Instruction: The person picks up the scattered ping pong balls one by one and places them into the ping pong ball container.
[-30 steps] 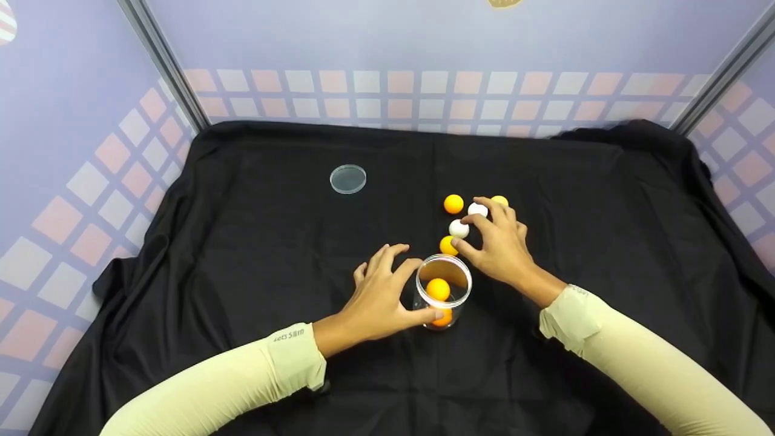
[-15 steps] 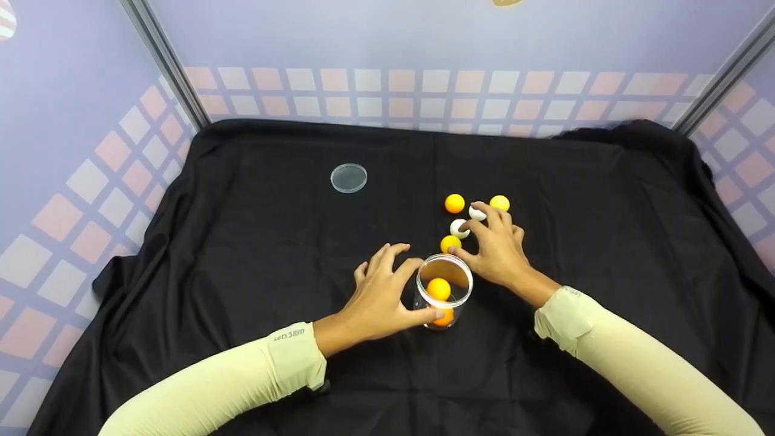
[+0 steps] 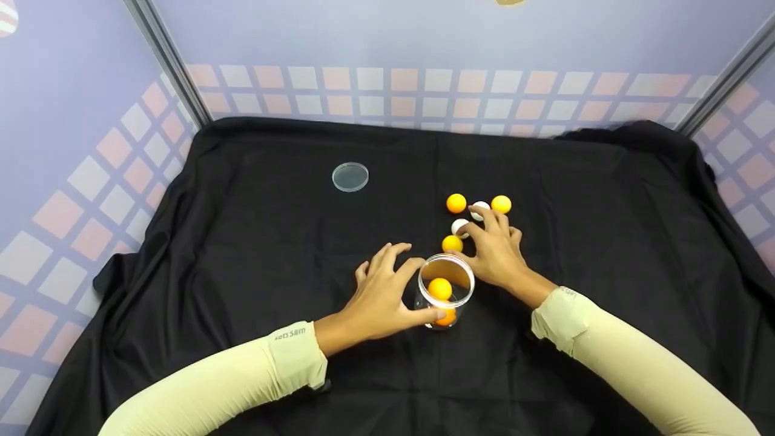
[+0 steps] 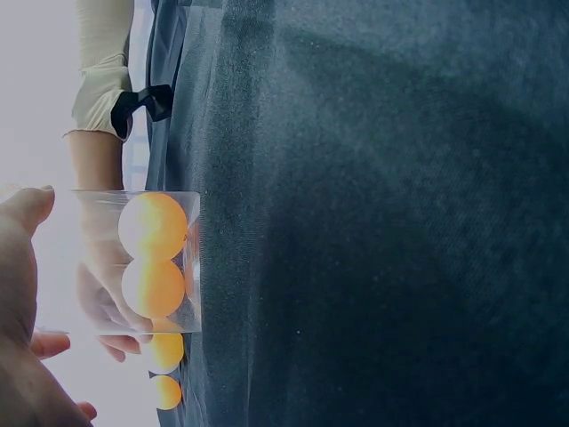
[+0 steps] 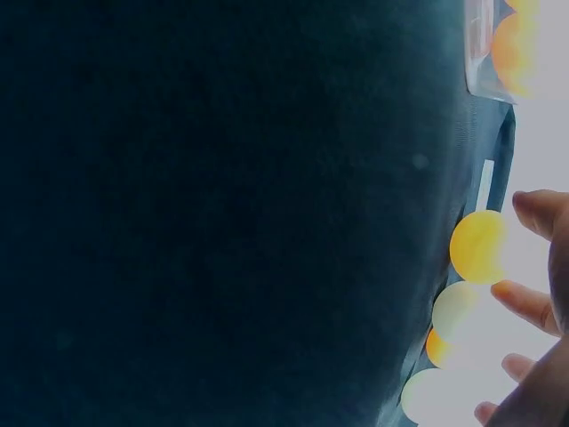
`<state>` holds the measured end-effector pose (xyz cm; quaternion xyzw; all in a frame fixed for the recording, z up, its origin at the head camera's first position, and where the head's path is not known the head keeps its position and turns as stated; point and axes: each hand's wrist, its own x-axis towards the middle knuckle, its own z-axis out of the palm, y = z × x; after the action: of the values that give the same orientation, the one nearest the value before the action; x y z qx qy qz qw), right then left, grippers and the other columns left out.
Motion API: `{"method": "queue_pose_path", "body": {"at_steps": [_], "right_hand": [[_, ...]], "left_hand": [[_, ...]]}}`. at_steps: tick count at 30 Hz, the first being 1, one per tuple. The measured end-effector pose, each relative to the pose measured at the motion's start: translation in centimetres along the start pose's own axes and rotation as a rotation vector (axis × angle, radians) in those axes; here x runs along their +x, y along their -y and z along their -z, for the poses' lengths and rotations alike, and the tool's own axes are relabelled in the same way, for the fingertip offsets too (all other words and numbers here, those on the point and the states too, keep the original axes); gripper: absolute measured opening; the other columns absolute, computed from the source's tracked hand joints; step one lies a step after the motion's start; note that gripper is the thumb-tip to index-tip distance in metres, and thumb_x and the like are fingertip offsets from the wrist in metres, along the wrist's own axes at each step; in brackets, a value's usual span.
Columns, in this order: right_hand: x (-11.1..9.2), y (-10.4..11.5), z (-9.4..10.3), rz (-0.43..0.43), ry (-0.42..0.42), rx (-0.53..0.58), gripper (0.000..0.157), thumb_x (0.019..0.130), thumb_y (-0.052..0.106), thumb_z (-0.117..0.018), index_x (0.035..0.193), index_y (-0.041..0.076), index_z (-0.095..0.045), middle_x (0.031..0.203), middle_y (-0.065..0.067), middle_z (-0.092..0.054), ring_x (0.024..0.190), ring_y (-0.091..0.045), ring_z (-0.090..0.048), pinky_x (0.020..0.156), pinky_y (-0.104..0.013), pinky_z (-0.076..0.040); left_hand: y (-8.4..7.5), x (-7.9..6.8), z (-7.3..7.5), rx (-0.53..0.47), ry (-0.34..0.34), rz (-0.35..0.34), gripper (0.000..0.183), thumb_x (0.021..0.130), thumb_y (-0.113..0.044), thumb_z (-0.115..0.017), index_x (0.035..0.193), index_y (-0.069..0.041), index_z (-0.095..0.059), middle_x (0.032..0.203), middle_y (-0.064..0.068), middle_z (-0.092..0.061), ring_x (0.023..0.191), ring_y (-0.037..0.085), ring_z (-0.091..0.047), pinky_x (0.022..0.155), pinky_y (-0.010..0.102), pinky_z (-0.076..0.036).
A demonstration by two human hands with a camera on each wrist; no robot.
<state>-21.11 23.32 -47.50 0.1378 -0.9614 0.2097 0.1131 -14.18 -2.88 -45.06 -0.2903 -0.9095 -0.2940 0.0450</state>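
My left hand (image 3: 381,300) holds a clear, lidless jar (image 3: 447,259), thumb across its near side and index finger at the rim. Two orange ping-pong balls show inside, an upper ball (image 3: 440,289) and a lower ball (image 4: 153,227). My right hand (image 3: 497,253) reaches over the loose balls beyond the jar with its fingers spread. An orange-yellow ball (image 5: 477,247) lies between its thumb and index finger. Beside that ball is a white ball (image 3: 459,227), partly under the index finger. Another white ball (image 3: 480,209) is partly covered by the fingers.
Farther back lie an orange ball (image 3: 456,203) and a yellow ball (image 3: 501,204). A clear round lid (image 3: 350,177) rests at the back left on the black cloth (image 3: 260,242). Patterned walls (image 3: 424,36) stand behind and at both sides.
My right hand has drawn slightly back toward the jar, uncovering the yellow ball at the back. The left hand and jar have stayed nearly still.
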Motion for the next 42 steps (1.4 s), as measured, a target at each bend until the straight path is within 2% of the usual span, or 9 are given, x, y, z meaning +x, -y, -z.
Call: {"method": "queue_pose_path", "body": {"at_steps": [5,13,24,31,42], "right_hand": [[-0.01,-0.08,-0.13,-0.005,0.01,-0.014,0.039,0.085,0.047,-0.078,0.11,0.018,-0.071,0.157,-0.01,-0.04,0.143,-0.039,-0.031,0.098,-0.07,-0.031],[0.1,-0.17,-0.2,-0.01,0.026,-0.025,0.041,0.085,0.047,-0.078,0.112,0.018,-0.069,0.157,-0.01,-0.039,0.143,-0.04,-0.031,0.098,-0.071,-0.03],[0.05,-0.02,-0.27,-0.027,0.038,-0.03,0.039,0.087,0.043,-0.077,0.114,0.016,-0.069,0.158,-0.011,-0.04,0.143,-0.04,-0.032,0.1,-0.071,-0.03],[-0.03,-0.08,-0.2,-0.021,0.037,-0.028,0.038,0.087,0.042,-0.078,0.113,0.016,-0.069,0.158,-0.011,-0.04,0.142,-0.041,-0.032,0.1,-0.072,-0.03],[-0.11,-0.1,0.25,-0.005,0.014,-0.021,0.038,0.088,0.043,-0.077,0.113,0.016,-0.07,0.157,-0.011,-0.041,0.142,-0.041,-0.033,0.099,-0.072,-0.031]], "left_hand": [[0.03,0.01,-0.03,0.008,0.004,-0.002,0.078,0.076,-0.077,-0.071,0.136,-0.028,-0.057,0.157,0.008,-0.038,0.15,0.037,-0.029,0.106,0.069,-0.029],[0.12,0.02,-0.06,0.0,0.006,0.004,0.077,0.076,-0.075,-0.072,0.135,-0.029,-0.056,0.157,0.011,-0.039,0.151,0.04,-0.027,0.107,0.07,-0.028],[0.08,0.03,-0.11,0.015,-0.009,0.003,0.076,0.075,-0.074,-0.072,0.134,-0.029,-0.057,0.156,0.008,-0.04,0.149,0.039,-0.031,0.106,0.069,-0.03],[0.02,0.08,-0.05,0.006,0.003,0.009,0.077,0.076,-0.073,-0.073,0.136,-0.027,-0.057,0.157,0.008,-0.039,0.15,0.04,-0.03,0.107,0.07,-0.029],[-0.03,0.1,-0.04,0.018,-0.001,0.001,0.077,0.075,-0.075,-0.073,0.135,-0.029,-0.056,0.156,0.008,-0.039,0.15,0.04,-0.03,0.106,0.07,-0.029]]}}
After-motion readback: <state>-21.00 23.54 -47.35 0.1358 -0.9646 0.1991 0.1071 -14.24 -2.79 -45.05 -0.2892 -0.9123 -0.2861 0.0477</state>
